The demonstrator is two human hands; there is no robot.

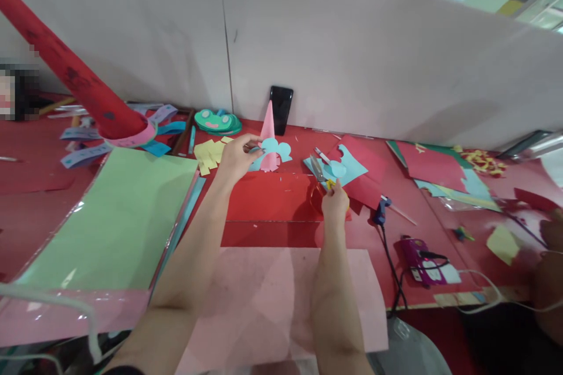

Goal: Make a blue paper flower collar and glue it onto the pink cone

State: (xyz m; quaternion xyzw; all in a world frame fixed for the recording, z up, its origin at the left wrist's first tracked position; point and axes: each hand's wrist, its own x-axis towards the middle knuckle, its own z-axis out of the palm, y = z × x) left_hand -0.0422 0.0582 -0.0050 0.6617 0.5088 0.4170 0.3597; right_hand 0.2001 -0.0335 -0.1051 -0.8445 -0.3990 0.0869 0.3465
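Note:
My left hand is closed, its fingertips pinching the edge of a light-blue scalloped paper cutout. Just behind the cutout stands a pink paper cone, with a pink fringed piece below. My right hand is closed at the yellow handle of a pair of scissors. Their metal blades point away from me, over a light-blue paper scrap. A round light-blue piece lies beside the blades. The fingers partly hide the handle.
A black phone leans against the wall. Yellow paper strips, a green frog-like cutout and a red cone are at left. A glue gun with its cord and a purple power strip lie at right, near another person's arm.

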